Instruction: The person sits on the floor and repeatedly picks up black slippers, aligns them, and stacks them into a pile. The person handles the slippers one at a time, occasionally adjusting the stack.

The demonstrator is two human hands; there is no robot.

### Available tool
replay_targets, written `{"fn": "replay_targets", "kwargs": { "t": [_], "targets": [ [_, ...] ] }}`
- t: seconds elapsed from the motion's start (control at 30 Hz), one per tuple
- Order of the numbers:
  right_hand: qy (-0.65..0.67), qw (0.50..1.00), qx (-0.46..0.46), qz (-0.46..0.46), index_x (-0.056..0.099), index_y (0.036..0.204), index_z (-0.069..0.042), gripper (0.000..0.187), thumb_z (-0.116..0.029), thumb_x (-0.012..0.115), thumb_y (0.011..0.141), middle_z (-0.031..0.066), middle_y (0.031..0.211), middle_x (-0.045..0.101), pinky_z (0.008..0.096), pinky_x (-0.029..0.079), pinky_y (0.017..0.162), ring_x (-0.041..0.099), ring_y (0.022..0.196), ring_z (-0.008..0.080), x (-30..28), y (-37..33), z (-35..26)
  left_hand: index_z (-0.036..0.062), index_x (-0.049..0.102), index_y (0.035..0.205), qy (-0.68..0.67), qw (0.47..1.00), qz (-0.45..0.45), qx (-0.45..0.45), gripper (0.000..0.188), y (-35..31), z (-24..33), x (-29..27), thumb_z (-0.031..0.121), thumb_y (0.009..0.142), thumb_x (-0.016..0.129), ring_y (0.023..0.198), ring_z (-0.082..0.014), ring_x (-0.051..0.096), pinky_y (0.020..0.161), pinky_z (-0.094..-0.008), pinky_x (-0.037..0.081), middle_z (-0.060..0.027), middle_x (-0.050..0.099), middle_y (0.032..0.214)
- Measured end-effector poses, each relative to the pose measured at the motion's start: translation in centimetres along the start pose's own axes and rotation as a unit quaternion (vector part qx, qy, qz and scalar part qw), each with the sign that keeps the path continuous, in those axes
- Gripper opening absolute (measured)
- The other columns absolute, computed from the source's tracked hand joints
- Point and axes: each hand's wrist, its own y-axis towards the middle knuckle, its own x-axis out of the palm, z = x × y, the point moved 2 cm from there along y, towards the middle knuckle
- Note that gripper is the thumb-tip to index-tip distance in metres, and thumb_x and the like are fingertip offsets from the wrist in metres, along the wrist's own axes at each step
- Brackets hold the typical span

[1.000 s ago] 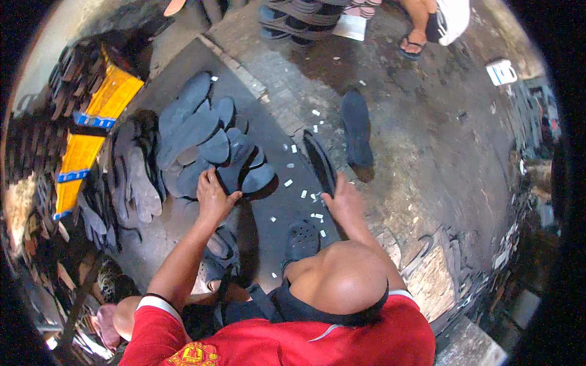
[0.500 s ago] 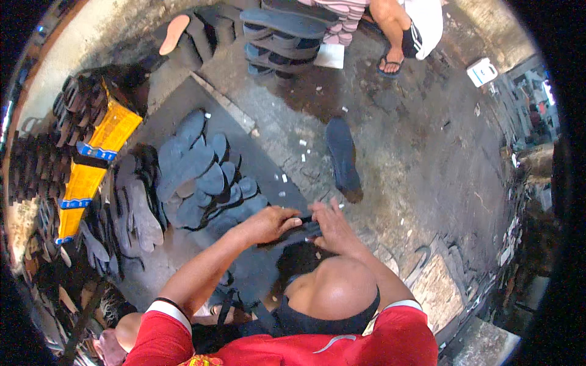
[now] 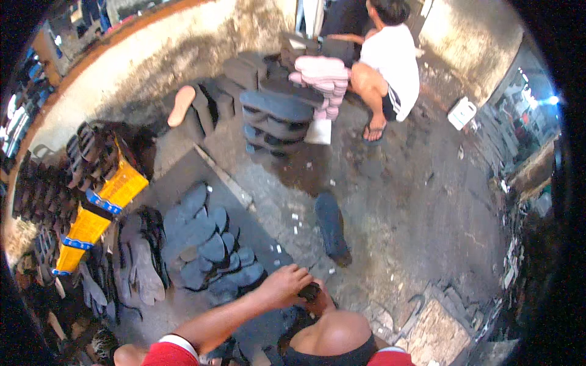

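While the person's bent knee [image 3: 332,332] fills the lower middle of the frame, it covers most of the right hand [image 3: 318,300], of which only a sliver shows just above the knee; whether its fingers are curled or spread cannot be told. The left hand [image 3: 285,285], reaching in from the lower left on a bare forearm, is curled shut around a small dark piece [image 3: 309,291], seemingly part of a sandal sole. So little of that piece shows between the two hands that its shape, long axis and heading cannot be made out. It sits at the lower middle of the frame, just above the knee and just right of the pile of dark sandal soles [image 3: 207,244].

That pile lies on a dark mat [image 3: 177,183] at centre left, the soles overlapping, most with their long axes running from lower left to upper right. A single dark sole [image 3: 331,227] lies apart on the concrete floor [image 3: 415,232], its long axis nearly vertical in the frame, tilted slightly toward the lower right. At the left edge, yellow crates [image 3: 101,213] and racks of straps blur into shadow. At the top, another person [image 3: 390,67] crouches beside stacked soles [image 3: 278,122], partly cut off.
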Motion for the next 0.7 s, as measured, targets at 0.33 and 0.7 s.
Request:
{"fn": "replay_targets", "kwargs": {
  "t": [0.33,0.7],
  "targets": [
    [-0.407,0.912,-0.045,0.024,0.055,0.125,-0.006,0.075,-0.045,0.089,0.071,0.0152,0.117,0.063,0.0532,0.046,0.091,0.059,0.114,0.0357,-2.3,2.7,-2.1,0.0066,0.063,0.115,-0.084,0.995,0.022,-0.047,0.061,-2.4,-8.9,5.7,0.035,0.068,0.090,0.108,-0.0400,0.060,0.089,-0.0501,0.050,-0.0149,0.064,0.107],
    [-0.011,0.997,-0.062,0.034,0.045,0.131,-0.006,0.067,-0.030,0.085,0.082,0.0139,0.125,0.061,0.0432,0.051,0.098,0.061,0.112,0.0273,0.6,2.8,-0.3,0.0017,0.056,0.118,-0.201,0.967,0.154,-0.005,0.065,2.0,-1.6,-3.0,0.020,0.065,0.090,0.104,-0.0409,0.056,0.091,-0.0472,0.049,-0.0180,0.056,0.106]
  ]
}}
